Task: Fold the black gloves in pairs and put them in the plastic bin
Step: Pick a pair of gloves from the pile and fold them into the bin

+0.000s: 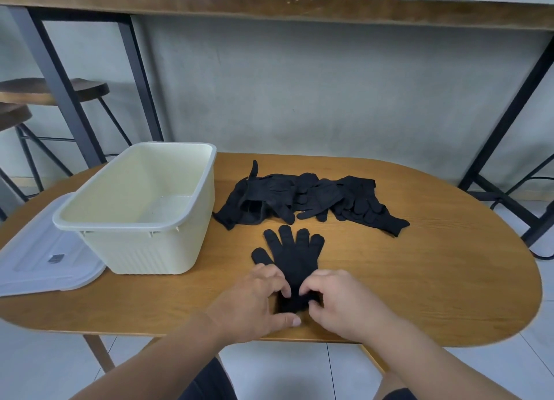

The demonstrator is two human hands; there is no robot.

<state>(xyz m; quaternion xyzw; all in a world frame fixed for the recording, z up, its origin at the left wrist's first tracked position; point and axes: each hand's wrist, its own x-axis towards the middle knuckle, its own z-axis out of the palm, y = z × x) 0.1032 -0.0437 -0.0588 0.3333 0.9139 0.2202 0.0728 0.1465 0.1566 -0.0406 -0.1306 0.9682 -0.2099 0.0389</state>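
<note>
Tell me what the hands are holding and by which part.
Both the left hand and the right hand pinch the cuff end of the flat black glove on the table; its fingers point away, toward the pile.

Both hands (254,303) (338,302) low, fingers (284,290) curled

Both hands, left hand (251,303) and right hand (341,302), pinch the flat glove's (292,258) cuff.

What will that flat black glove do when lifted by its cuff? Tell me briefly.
The flat black glove looks like thin knit, so it would probably droop, fingers dangling. It seems light; the left hand and right hand pinch it easily. Pushed, it would likely bunch rather than slide.
</note>
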